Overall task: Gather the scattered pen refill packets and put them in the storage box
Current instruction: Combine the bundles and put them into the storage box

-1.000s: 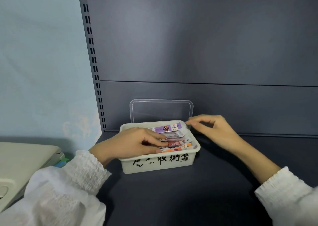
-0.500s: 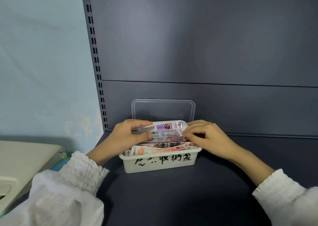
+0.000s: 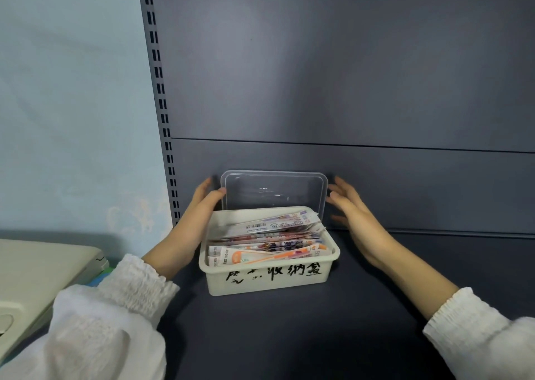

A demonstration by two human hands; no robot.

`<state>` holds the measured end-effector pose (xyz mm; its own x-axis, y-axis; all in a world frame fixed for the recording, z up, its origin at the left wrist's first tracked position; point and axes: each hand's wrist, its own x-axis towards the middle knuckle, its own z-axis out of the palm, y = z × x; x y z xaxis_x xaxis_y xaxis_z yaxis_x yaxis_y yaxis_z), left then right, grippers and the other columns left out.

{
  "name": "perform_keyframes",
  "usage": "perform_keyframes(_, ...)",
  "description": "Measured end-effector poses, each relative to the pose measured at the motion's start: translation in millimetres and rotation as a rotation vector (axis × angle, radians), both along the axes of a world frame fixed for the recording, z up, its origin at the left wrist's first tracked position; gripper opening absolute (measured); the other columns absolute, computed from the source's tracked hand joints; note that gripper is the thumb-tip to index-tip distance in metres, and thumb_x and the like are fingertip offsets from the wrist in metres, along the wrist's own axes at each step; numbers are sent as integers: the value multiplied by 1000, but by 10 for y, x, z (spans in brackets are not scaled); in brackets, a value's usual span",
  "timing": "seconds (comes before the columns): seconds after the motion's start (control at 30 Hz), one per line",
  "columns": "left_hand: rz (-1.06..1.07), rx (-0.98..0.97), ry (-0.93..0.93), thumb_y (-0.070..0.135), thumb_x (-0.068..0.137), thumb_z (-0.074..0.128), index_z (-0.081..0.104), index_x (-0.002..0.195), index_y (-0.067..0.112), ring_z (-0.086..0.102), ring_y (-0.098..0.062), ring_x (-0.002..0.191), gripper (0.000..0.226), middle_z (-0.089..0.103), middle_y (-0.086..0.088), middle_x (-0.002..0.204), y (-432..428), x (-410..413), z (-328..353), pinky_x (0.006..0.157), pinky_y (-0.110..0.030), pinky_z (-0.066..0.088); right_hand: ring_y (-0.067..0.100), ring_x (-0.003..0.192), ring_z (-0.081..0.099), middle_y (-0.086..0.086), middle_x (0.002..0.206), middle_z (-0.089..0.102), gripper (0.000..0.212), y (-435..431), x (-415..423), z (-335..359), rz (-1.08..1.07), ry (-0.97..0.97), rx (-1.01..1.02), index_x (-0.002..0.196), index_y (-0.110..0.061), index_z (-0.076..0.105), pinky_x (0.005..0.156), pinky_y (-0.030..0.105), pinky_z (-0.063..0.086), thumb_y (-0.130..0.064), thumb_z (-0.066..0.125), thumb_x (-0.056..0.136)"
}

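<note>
A white storage box point(image 3: 269, 282) with black handwriting on its front stands on the dark shelf. Several pen refill packets point(image 3: 267, 243) lie stacked inside it, up to the rim. A clear plastic lid point(image 3: 273, 191) leans upright against the back panel right behind the box. My left hand point(image 3: 199, 214) is at the lid's left edge, thumb touching it, fingers straight. My right hand point(image 3: 351, 211) is just off the lid's right edge, fingers spread, holding nothing.
A dark grey shelf surface point(image 3: 289, 336) extends in front of and to the right of the box. A slotted upright post point(image 3: 160, 104) runs along the left of the back panel. A beige device point(image 3: 37, 272) sits at the lower left.
Both hands have left the packets in the box and moved back and outward to either side of the clear lid. The packets now lie loose in the box.
</note>
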<state>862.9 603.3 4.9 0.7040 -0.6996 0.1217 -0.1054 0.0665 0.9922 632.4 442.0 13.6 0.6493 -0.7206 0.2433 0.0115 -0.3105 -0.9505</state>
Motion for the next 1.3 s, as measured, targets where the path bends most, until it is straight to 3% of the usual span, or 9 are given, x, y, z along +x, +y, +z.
perform_keyframes(0.17, -113, -10, -79, 21, 96, 53, 42, 139, 27, 51, -28, 125, 46, 49, -4, 141, -151, 595, -426, 95, -33, 42, -5, 130, 41, -25, 140, 45, 44, 79, 11, 16, 90, -51, -31, 143, -35, 38, 113, 32, 31, -37, 42, 99)
perform_keyframes(0.3, -61, -74, -111, 70, 80, 51, 32, 133, 58, 39, -16, 137, 57, 37, 11, 152, 153, -19, -142, 111, -45, 33, -5, 126, 45, -20, 134, 49, 52, 128, -24, 36, 82, -107, -87, 143, -40, 33, 109, 28, 33, -42, 47, 94)
perform_keyframes(0.4, 22, -137, -172, 85, 73, 36, 28, 138, 58, 30, -7, 141, 71, 34, 21, 151, 262, -260, -37, 115, -47, 26, -3, 129, 45, -18, 136, 48, 41, 154, -58, 31, 89, -123, -115, 135, -45, 41, 110, 28, 34, -40, 46, 96)
perform_keyframes(0.53, 44, -141, -239, 55, 99, 23, 55, 112, 51, 52, 14, 107, 34, 61, 36, 102, 290, -417, 19, 91, -11, 38, 0, 126, 49, -11, 139, 50, 34, 213, -112, 18, 80, -177, -123, 125, -44, 51, 106, 28, 40, -22, 40, 102)
perform_keyframes(0.63, 155, -41, -340, 68, 83, 19, 45, 120, 58, 41, -9, 130, 46, 49, 15, 131, 393, -389, -110, 107, -27, 28, 5, 120, 56, -3, 132, 57, 34, 238, -157, 6, 49, -200, -157, 125, -29, 58, 100, 25, 45, -15, 37, 102)
perform_keyframes(0.83, 195, 95, -652, 63, 86, 12, 48, 100, 52, 38, 4, 110, 40, 45, 25, 107, 671, -571, -210, 104, -39, 28, 6, 76, 63, 4, 104, 65, 30, 332, -148, -39, -42, -177, -209, 103, -18, 67, 81, 20, 52, -7, 40, 100)
perform_keyframes(1.0, 209, -36, -268, 53, 87, 43, 49, 112, 43, 42, -2, 121, 27, 42, 14, 123, 537, -521, -64, 111, -36, 31, 0, 94, 57, -8, 113, 57, 27, 372, -77, 14, -184, -175, -206, 104, -25, 66, 83, 15, 46, -6, 48, 96)
perform_keyframes(1.13, 35, -30, 106, 37, 98, 44, 37, 140, 36, 42, -16, 132, 42, 43, 8, 144, 465, -526, -60, 113, -42, 31, 10, 118, 53, -8, 132, 52, 35, 327, 12, 7, 8, -30, 217, 129, -34, 53, 94, 25, 44, -22, 48, 96)
perform_keyframes(1.3, -30, 21, 153, 30, 100, 41, 41, 140, 34, 52, -8, 120, 40, 52, 16, 134, 508, -599, -123, 108, -33, 36, 12, 134, 44, -14, 151, 37, 40, 361, 27, -125, 127, -26, 405, 139, -19, 49, 113, 34, 35, -10, 40, 101)
